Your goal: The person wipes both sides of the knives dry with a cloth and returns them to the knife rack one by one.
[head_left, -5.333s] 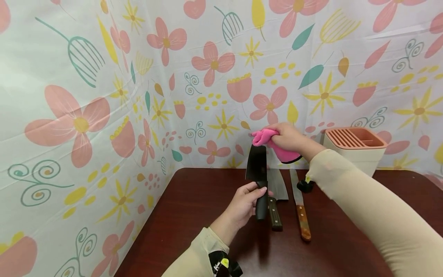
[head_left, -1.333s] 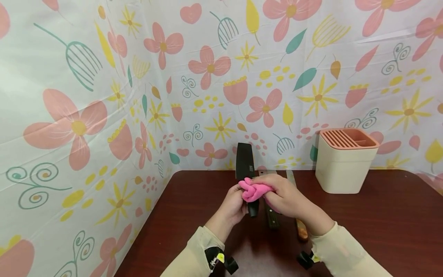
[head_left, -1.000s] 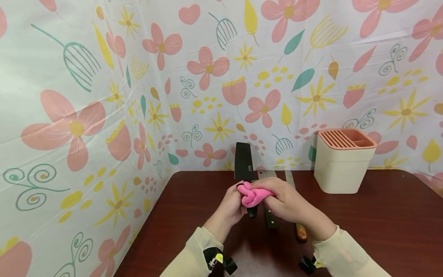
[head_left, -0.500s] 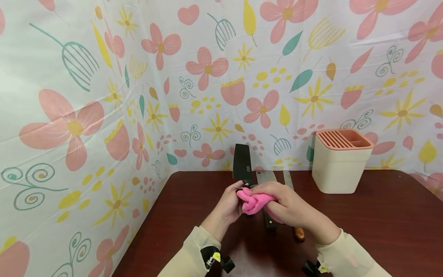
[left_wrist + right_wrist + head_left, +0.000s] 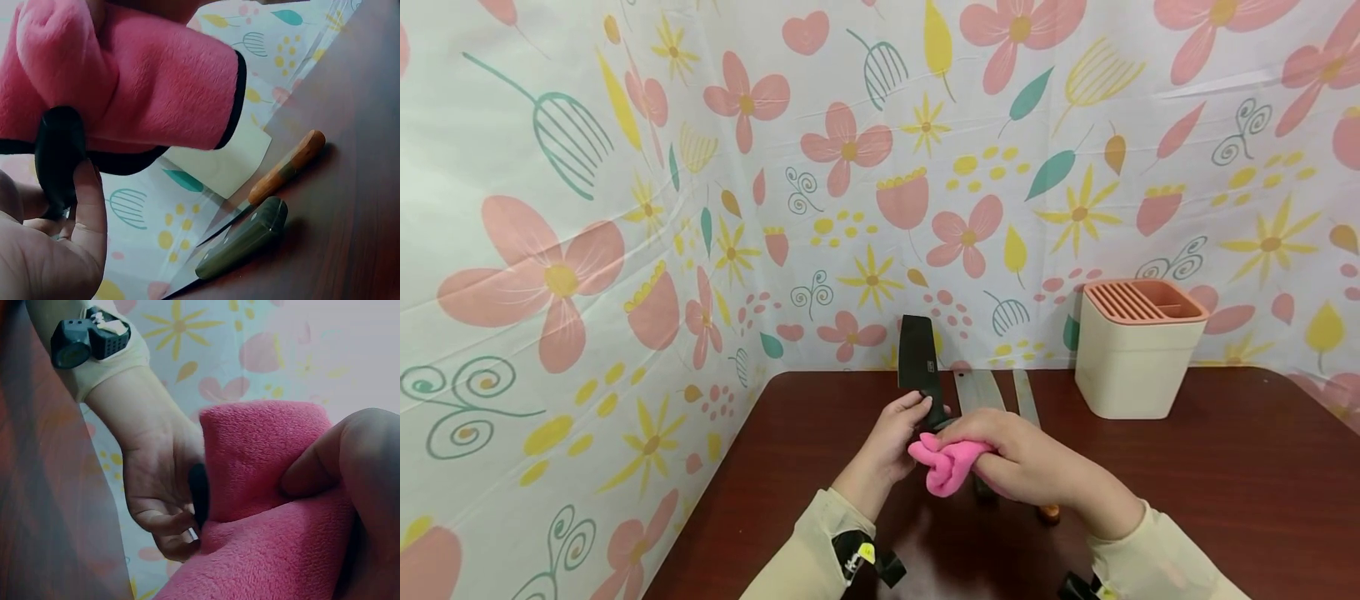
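Observation:
A black cleaver stands blade up in my left hand, which grips it near the top of its handle. My right hand holds a bunched pink cloth against the lower handle. In the left wrist view the black handle end shows in front of the pink cloth. Just right of the cleaver, a wide-bladed knife with a dark riveted handle lies on the table. Beside it lies a narrow knife with an orange-brown wooden handle. My right hand partly hides both in the head view.
A cream knife block with a slotted salmon-coloured top stands at the table's back right. The dark wooden table ends against a flower-printed cloth backdrop, which also runs along the left side.
Earlier the cloth was up at the cleaver's blade tip; it came down to the handle. Over the last second, the right hand has slid the cloth lower, uncovering the handle's top.

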Demonstrator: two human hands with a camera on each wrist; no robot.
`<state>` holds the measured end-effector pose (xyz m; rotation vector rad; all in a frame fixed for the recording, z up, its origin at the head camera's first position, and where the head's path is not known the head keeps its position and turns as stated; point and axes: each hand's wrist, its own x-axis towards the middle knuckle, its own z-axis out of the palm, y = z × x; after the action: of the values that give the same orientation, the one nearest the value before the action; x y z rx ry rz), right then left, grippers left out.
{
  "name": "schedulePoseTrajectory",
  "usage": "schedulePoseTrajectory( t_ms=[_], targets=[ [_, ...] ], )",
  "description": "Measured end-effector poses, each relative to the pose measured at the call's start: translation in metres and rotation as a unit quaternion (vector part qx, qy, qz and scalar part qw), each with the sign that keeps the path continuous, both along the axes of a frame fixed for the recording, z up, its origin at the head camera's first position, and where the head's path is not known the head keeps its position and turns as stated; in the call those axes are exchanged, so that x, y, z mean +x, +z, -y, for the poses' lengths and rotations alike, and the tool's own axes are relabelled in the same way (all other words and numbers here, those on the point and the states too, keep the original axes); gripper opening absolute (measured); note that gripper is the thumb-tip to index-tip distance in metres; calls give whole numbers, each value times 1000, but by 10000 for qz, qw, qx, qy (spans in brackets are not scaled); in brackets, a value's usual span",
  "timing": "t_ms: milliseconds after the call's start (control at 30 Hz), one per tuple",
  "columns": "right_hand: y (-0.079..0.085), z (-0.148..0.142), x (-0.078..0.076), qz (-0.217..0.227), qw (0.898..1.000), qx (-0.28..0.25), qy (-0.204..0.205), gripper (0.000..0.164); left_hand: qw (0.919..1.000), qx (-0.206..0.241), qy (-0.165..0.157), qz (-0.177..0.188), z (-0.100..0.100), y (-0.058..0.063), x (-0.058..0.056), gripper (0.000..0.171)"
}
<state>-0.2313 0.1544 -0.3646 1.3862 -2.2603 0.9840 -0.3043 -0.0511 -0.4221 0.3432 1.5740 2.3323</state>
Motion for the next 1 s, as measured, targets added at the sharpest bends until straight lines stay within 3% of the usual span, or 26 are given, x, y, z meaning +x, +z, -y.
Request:
schedulePoseTrajectory(
  t_ms=[167,333,567,767,900,1000],
  targets=[
    [4,-6,4,478,9984,72,292,49,9992,-350,186,-100,0,-3,-1,40],
    [6,-16,-1,887,9951,-74,440,41,9990,-343,272,-35,-2,-3,0,30],
    [5,-28,-17,889,9919,-843,-333,40,9992,-295,175,202,-7,1,4,25],
    [-3,-24,-24,648,9835,-1124,-1258,39,9986,-514,86,-30,-12,3,12,28],
    [-10,-14,-27,444,9809,-1096,-1546,42,9987,-500,33,-20,-15,4,15,31],
    [-16,-8,-27,316,9815,-1101,-1532,46,9989,-458,91,85,-17,5,15,35]
  ],
)
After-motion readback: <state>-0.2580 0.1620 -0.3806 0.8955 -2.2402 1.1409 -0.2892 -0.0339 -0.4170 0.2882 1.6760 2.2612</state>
